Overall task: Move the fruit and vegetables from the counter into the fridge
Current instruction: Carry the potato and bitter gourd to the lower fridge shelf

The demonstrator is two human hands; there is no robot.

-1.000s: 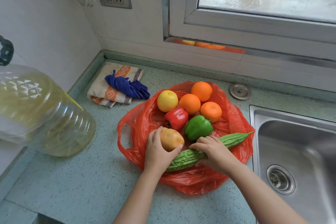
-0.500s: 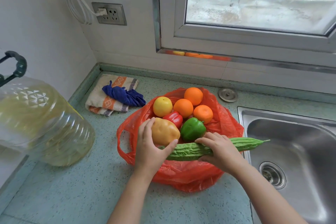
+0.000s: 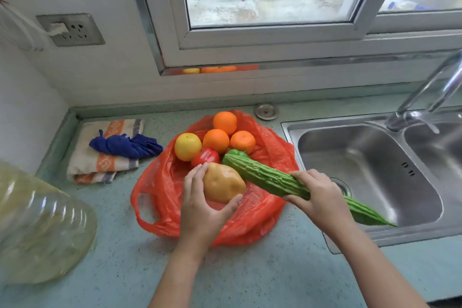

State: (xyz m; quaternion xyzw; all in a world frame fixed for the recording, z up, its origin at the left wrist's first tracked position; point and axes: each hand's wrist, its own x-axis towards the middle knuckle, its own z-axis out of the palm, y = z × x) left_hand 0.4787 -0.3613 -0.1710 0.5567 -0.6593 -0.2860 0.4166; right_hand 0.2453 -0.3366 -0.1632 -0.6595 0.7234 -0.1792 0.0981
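A red plastic bag (image 3: 270, 155) lies spread on the counter with produce on it. My left hand (image 3: 202, 207) grips a tan potato (image 3: 222, 185), raised just above the bag. My right hand (image 3: 320, 200) holds a long green bitter gourd (image 3: 265, 175) around its middle, lifted and slanting over the bag, its tail over the sink's edge. Behind them on the bag rest a yellow fruit (image 3: 188, 147), three oranges (image 3: 216, 140), a red pepper (image 3: 206, 156) and a green pepper (image 3: 236, 152), mostly hidden by the gourd. No fridge is in view.
A steel sink (image 3: 370, 167) with a tap (image 3: 425, 97) fills the right. A large oil jug (image 3: 37, 227) stands at the left. A striped towel (image 3: 102, 165) with a blue cloth (image 3: 125, 145) lies in the back corner. A metal cap (image 3: 266, 111) sits behind the bag.
Both hands have lifted their items: the potato rose off the bag, and the gourd swung up and to the right so that its tail hangs over the sink. The camera tilted up.
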